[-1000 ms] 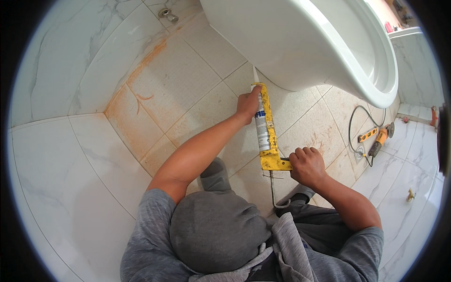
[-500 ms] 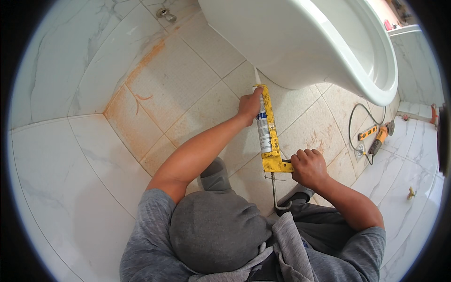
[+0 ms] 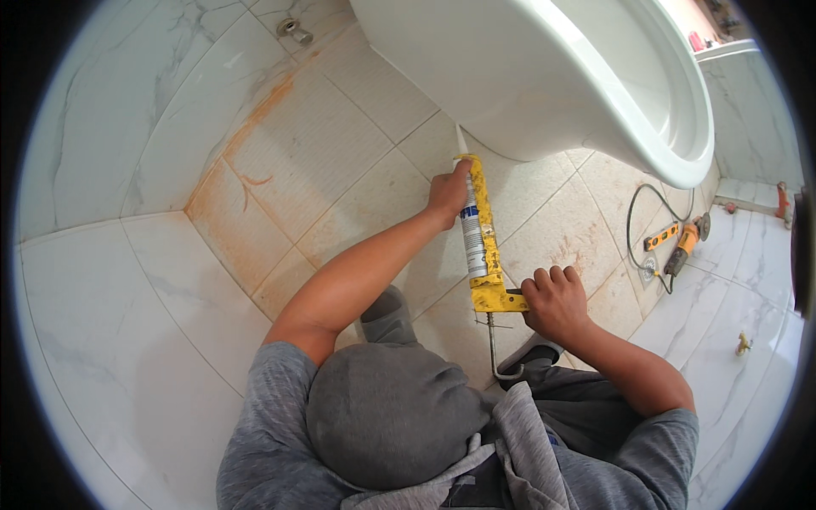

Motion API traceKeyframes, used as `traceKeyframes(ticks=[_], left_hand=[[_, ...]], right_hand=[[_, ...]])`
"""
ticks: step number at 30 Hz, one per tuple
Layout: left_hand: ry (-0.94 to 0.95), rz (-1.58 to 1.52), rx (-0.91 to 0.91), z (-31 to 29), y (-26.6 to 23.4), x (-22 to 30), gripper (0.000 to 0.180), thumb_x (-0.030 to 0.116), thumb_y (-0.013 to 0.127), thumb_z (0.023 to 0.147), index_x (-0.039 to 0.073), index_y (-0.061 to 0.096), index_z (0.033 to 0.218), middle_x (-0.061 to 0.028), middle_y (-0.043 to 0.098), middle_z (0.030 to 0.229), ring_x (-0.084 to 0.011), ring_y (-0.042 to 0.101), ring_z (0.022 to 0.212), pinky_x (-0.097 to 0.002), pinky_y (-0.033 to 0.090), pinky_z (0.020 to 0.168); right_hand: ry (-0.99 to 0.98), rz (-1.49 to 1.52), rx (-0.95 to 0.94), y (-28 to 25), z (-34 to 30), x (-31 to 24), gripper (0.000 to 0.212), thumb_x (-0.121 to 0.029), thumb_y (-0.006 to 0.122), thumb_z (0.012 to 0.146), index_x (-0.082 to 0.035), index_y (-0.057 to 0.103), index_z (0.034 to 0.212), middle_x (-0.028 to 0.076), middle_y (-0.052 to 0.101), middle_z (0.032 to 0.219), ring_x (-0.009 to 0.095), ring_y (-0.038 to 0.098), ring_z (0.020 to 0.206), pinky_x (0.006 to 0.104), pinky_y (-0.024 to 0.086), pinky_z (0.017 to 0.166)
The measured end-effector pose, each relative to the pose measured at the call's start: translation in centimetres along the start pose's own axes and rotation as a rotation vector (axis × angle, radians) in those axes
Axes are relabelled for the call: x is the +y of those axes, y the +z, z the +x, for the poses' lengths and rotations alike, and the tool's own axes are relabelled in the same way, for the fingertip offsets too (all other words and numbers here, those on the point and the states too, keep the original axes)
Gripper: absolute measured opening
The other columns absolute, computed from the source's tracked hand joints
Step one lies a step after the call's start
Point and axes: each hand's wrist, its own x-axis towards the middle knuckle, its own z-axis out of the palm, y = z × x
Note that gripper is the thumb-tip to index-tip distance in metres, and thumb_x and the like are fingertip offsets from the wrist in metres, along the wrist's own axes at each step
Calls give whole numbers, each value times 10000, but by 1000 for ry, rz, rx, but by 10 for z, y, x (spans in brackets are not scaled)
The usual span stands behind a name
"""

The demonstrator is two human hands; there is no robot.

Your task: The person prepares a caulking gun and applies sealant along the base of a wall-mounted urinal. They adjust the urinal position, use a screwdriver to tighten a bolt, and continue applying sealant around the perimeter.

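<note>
A yellow, worn caulking gun (image 3: 488, 234) points away from me, loaded with a white sealant cartridge (image 3: 473, 246). My left hand (image 3: 449, 200) is wrapped round the front of it, just behind the pale nozzle (image 3: 461, 139). The nozzle's tip is at the foot of a white bathtub (image 3: 484, 72), close to the floor; whether it touches cannot be made out. My right hand (image 3: 554, 302) is closed on the gun's handle at the rear, with the trigger mostly hidden. The hooked metal plunger rod (image 3: 492, 348) sticks out of the back toward me.
To the right, an orange angle grinder (image 3: 687, 246) with a black cord lies by a small orange level (image 3: 661, 237) and a floor drain (image 3: 648, 270). Marbled wall tiles (image 3: 127, 323) enclose the tiled floor (image 3: 348, 187). Metal fittings (image 3: 295, 32) stick out of the walls.
The whole picture has shifted slightly to the left. Both hands stay closed on the caulking gun, and its nozzle remains at the foot of the tub.
</note>
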Motion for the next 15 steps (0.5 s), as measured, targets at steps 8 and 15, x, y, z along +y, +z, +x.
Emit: traceKeyframes(ticks=[8,15], left_hand=[[-37,243,-36,-4,-2,16,747,600,533,968,-114,647,1158,-173,706,1009,-248,685,865,-415,525,833],[-223,1037,-344,-8,-25,88,846,720,333,1014,10,526,1432,-213,677,1212,-318,672,1137,-533,478,1022]], right_hand=[[-52,-88,95,-2,5,-6,342,-180,631,847,2,641,1136,221,615,1162,420,547,1267,651,352,1136],[-65,-121,82,-3,2,1,320,-176,618,851,25,673,1094,214,621,1073,407,592,1053,664,365,1122]])
